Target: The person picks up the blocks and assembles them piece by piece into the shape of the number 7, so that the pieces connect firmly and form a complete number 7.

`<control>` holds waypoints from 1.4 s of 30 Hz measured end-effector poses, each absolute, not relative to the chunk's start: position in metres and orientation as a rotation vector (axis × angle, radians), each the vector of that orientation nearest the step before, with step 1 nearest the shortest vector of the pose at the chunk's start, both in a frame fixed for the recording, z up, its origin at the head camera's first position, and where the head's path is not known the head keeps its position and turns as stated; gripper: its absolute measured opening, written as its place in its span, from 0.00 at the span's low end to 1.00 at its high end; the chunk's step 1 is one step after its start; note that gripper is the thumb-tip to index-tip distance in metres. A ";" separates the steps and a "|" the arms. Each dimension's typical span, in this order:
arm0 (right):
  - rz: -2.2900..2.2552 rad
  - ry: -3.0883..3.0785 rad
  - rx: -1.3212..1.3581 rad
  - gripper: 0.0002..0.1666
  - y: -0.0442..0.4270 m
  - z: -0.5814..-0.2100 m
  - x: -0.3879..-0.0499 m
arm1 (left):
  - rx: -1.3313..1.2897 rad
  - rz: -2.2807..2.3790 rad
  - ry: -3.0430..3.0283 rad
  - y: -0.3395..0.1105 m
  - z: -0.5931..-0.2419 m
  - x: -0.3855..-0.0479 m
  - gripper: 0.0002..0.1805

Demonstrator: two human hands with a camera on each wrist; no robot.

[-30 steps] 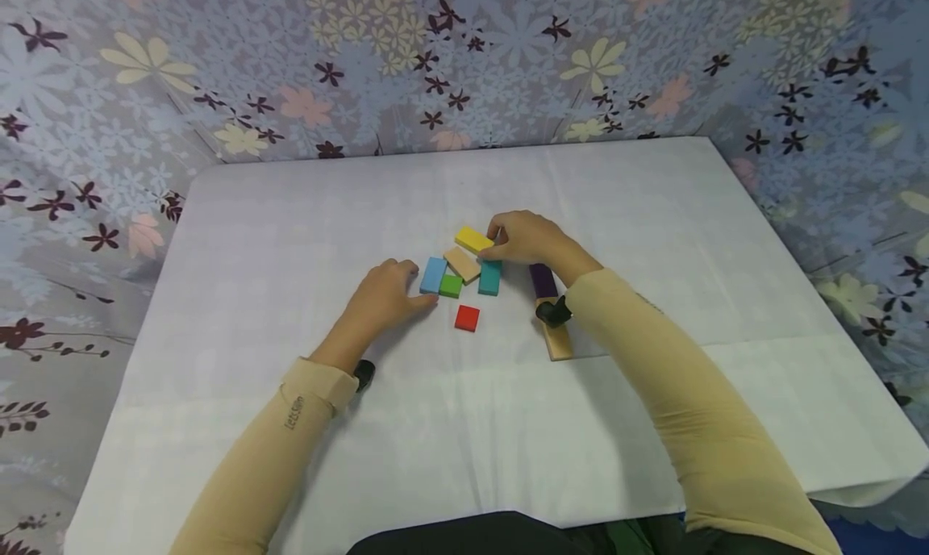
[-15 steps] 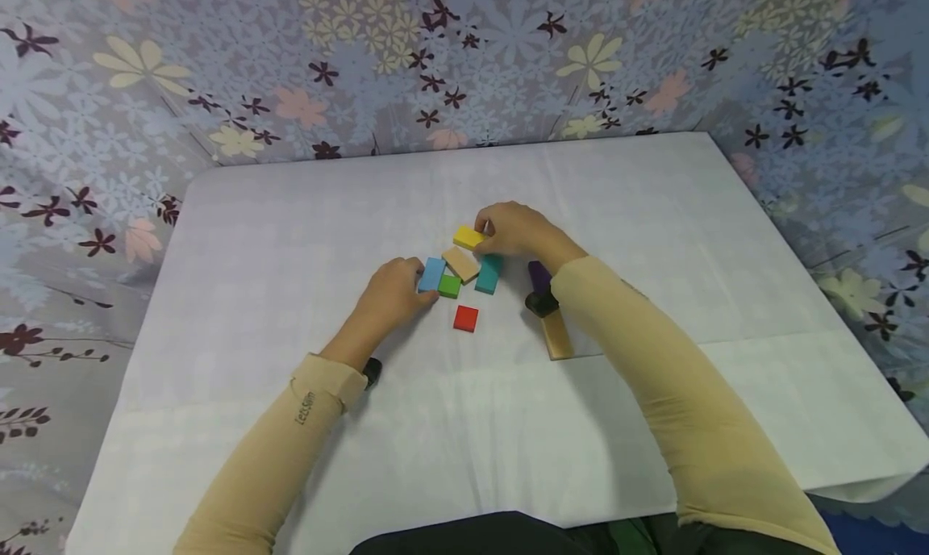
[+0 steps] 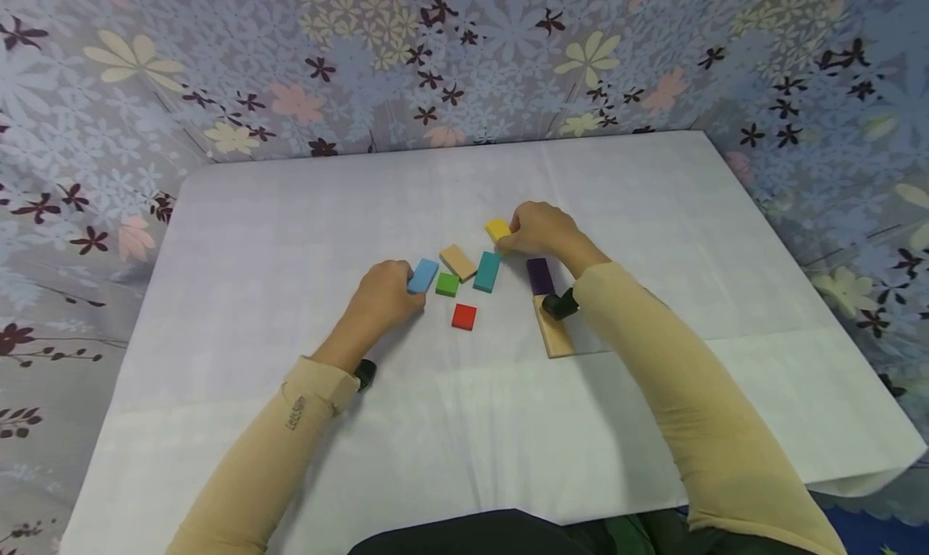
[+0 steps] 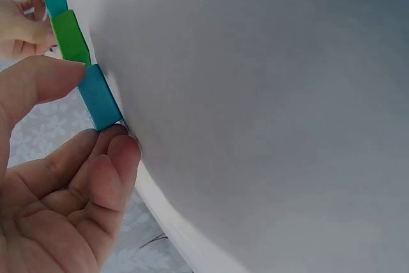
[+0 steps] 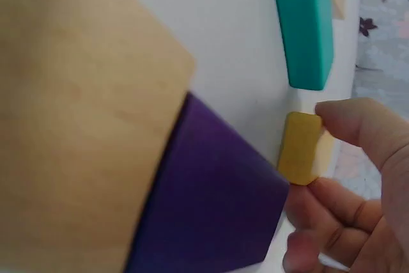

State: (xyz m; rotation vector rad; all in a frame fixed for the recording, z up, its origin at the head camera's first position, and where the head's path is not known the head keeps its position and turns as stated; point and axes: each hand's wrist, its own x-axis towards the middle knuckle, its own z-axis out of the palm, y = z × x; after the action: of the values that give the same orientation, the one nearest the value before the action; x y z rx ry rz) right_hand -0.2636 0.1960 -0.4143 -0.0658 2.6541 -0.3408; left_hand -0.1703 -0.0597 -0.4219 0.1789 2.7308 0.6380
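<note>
Between thumb and fingers, my left hand pinches a light blue block, which looks darker blue in the left wrist view. My right hand pinches a yellow block by its ends, as the right wrist view shows. Between the hands lie a plain wooden block, a green block and a teal block, set apart from the two held blocks. Nearer the body sits a red block.
Under the right wrist, a purple block lies end to end with a longer plain wooden piece. A white cloth covers the table, and a floral curtain hangs behind it.
My right hand took hold of the yellow block and moved it right, away from the plain wooden block. My left hand closed on the light blue block and drew it left, off the green one.
</note>
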 end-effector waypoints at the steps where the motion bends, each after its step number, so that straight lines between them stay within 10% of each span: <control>1: -0.342 2.653 -0.046 0.34 0.198 -0.414 -0.262 | 0.171 0.641 2.728 -0.061 -0.421 -0.170 0.21; 42: -0.362 2.584 0.103 0.28 0.231 -0.417 -0.245 | 0.164 0.659 2.719 -0.079 -0.417 -0.165 0.22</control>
State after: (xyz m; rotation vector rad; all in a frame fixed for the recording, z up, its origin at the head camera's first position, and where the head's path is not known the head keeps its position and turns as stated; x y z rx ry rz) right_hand -0.2448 0.2308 -0.4168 0.1027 2.5840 -0.3617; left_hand -0.1646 -0.0787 -0.4170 0.1638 2.7187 0.6595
